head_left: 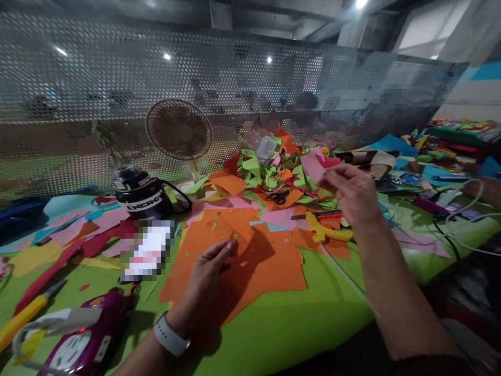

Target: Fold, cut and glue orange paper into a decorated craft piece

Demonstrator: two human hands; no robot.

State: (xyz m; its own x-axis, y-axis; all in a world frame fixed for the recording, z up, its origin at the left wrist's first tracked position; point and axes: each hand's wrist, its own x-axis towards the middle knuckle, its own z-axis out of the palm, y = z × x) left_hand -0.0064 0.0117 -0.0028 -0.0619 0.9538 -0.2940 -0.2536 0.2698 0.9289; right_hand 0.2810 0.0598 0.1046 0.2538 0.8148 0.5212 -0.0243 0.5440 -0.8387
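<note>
My left hand (pixel 211 263), with a pale watch band on its wrist, is closed in a pinch on a small piece of orange paper (pixel 243 237). Beneath it lie larger orange paper sheets (pixel 284 269) with small green bits on them. My right hand (pixel 354 196) is raised at the right, thumb and fingers pinched together. Its fingertips meet the edge of a pink paper piece (pixel 312 164); whether they grip it or something smaller, I cannot make out. Below that hand a yellow glue gun (pixel 326 231) lies on its side, its cord running toward the front.
Behind the sheets rises a heap of green, orange and pink paper scraps (pixel 270 169). A dark jug (pixel 141 196), a fan (pixel 179 129) and a lit phone (pixel 151 249) are at left. Nearer lie a purple power strip (pixel 84 334) and a yellow cutter (pixel 29 316). Perforated metal panels (pixel 242 78) stand behind.
</note>
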